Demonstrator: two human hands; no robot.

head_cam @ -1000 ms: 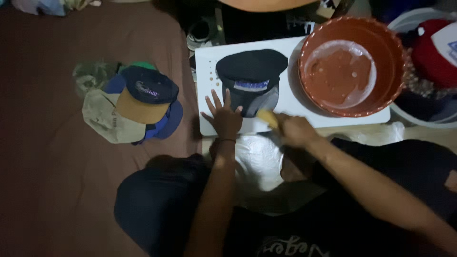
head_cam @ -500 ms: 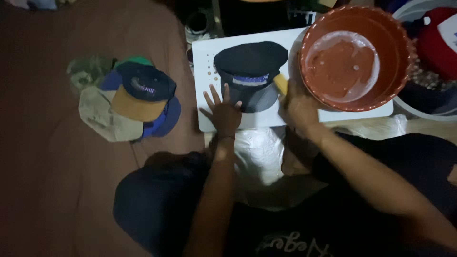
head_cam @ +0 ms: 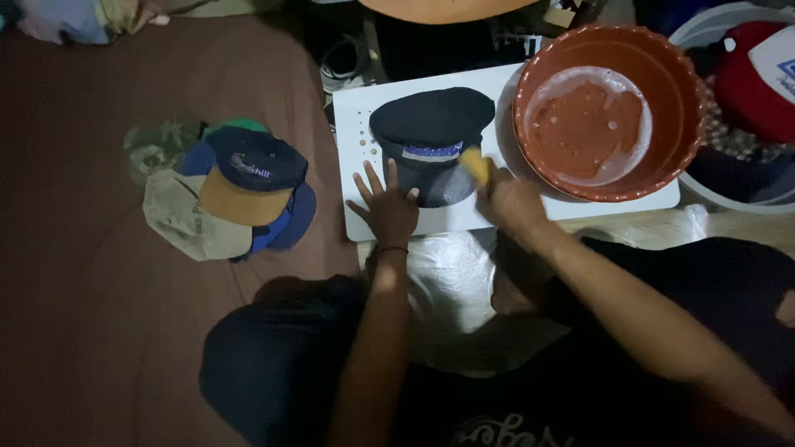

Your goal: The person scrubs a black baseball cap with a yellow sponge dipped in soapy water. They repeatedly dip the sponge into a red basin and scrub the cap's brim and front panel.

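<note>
Pile of caps [head_cam: 224, 194] on the brown floor [head_cam: 74, 314], left of the white board [head_cam: 613, 207]: navy cap with orange brim [head_cam: 248, 170] on top, beige cap [head_cam: 182, 223] under it, camo one [head_cam: 153, 145] behind, bit of green at the back edge. Reddish-brown plastic basin [head_cam: 609, 112] sits on the board's right end, holding sudsy water [head_cam: 588, 128]. Pale tub [head_cam: 729, 108] just right of the basin, red-and-white cap [head_cam: 758, 79] inside. Clear plastic sheet [head_cam: 447, 281] below the board's near edge. Sneaker [head_cam: 344, 66] beyond the board's far left corner.
</note>
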